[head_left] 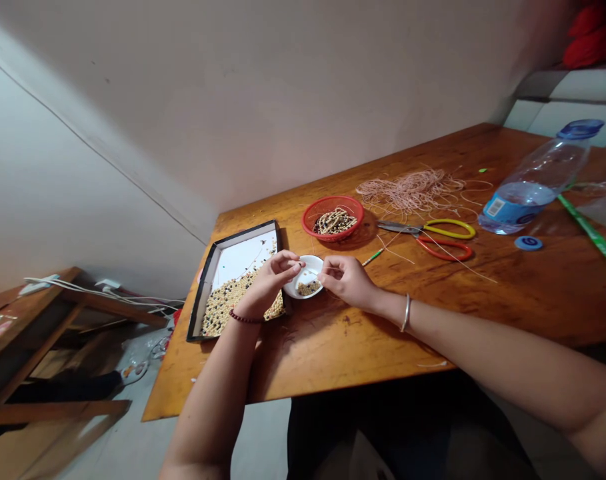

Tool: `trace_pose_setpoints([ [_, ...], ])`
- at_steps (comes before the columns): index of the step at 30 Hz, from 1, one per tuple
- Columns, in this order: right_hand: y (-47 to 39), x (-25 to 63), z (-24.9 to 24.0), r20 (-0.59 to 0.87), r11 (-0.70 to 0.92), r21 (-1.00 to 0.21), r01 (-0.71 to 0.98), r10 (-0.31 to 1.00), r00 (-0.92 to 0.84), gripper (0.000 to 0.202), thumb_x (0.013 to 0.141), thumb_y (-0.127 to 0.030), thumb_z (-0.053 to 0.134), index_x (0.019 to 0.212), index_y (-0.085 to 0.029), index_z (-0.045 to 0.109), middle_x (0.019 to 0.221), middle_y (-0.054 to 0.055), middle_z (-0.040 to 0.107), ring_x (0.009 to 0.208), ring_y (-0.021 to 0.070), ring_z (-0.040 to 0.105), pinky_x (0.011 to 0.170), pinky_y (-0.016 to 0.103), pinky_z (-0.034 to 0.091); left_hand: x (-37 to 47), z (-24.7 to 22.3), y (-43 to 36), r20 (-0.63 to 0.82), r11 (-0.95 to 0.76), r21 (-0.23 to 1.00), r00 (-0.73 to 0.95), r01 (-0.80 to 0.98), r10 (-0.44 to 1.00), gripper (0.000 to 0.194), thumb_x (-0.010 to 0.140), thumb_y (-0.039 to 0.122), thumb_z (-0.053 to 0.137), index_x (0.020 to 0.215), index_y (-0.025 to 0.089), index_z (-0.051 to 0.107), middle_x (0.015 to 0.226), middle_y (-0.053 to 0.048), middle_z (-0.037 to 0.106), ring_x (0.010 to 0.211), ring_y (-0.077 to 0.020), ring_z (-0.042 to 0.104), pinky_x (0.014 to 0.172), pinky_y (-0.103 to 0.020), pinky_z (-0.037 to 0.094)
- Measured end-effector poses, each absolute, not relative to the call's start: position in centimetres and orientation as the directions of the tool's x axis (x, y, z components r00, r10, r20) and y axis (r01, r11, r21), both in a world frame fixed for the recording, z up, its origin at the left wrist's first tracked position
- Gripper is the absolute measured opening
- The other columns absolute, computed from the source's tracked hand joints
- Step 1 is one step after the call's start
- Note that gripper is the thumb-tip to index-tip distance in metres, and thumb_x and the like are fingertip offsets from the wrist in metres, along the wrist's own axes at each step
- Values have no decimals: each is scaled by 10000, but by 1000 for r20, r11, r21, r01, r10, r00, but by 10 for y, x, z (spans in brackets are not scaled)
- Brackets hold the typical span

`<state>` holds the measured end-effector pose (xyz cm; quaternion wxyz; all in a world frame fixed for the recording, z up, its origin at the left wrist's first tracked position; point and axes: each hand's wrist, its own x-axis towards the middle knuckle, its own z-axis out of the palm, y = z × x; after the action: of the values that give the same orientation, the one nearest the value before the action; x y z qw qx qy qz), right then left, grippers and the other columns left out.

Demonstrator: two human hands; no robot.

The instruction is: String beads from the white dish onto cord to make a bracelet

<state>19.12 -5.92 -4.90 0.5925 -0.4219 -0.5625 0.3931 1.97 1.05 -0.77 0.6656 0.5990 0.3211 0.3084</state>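
Observation:
Over a small white bowl [303, 293] with some pale and dark beads [309, 288] in it, both my hands work close together. My left hand [273, 279] is pinched at the bowl's left side, with what looks like a small dark bead at its fingertips. On the right side, my right hand [349, 280] has thumb and forefinger pressed together by the rim; what they hold is too small to make out. A black-edged tray [209, 279] lies under and beside my left wrist, holding many loose cream and black beads [227, 303] on a white base.
Behind the bowl stands a red basket [310, 212] of strung beads. Scissors [445, 239] with yellow and red handles, a tangle of pink cord [415, 190], a tilted-looking water bottle [525, 193] and its blue cap [528, 243] lie rightward. A wall borders the wooden table [303, 363].

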Motion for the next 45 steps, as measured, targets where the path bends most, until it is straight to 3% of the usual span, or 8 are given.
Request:
trace_pose_setpoints([
  [5, -57, 191, -53, 345, 346, -938, -22, 937, 47, 200, 727, -273, 605, 605, -173, 480, 573, -32, 471, 532, 91, 409, 507, 215, 329, 16, -12, 12, -81, 74, 997, 610, 37, 788, 272, 710, 284, 753, 935, 148, 685, 798, -28, 679, 612, -77, 584, 599, -188, 464],
  [16, -58, 192, -41, 238, 238, -955, -175, 971, 21, 226, 701, -313, 600, 572, -176, 475, 524, -54, 437, 482, 72, 370, 483, 217, 300, 14, -12, 14, -78, 46, 997, 637, 68, 767, 264, 692, 357, 760, 755, 131, 638, 641, 18, 604, 520, -44, 507, 544, -165, 408],
  [23, -53, 193, -44, 150, 159, -951, -265, 987, 52, 191, 681, -315, 599, 576, -169, 535, 458, -71, 410, 438, 64, 313, 455, 219, 251, 20, -8, 11, 31, -79, 995, 586, 56, 810, 257, 639, 309, 798, 790, 143, 673, 714, -4, 658, 599, -84, 567, 595, -207, 450],
  [34, -51, 195, -46, 133, 156, -948, -278, 986, 99, 175, 664, -271, 600, 540, -174, 523, 448, -72, 398, 434, 61, 291, 446, 223, 213, 22, -8, 9, 119, -209, 971, 522, 118, 844, 290, 634, 316, 794, 806, 146, 634, 766, -14, 636, 671, -101, 571, 606, -207, 456],
  [45, -51, 195, -46, 141, 162, -950, -268, 985, 97, 178, 660, -258, 592, 523, -179, 509, 442, -66, 392, 449, 70, 302, 452, 226, 218, 21, -9, 10, 106, -227, 961, 550, 157, 829, 273, 646, 349, 783, 767, 148, 643, 766, -18, 648, 666, -106, 582, 632, -230, 474],
])
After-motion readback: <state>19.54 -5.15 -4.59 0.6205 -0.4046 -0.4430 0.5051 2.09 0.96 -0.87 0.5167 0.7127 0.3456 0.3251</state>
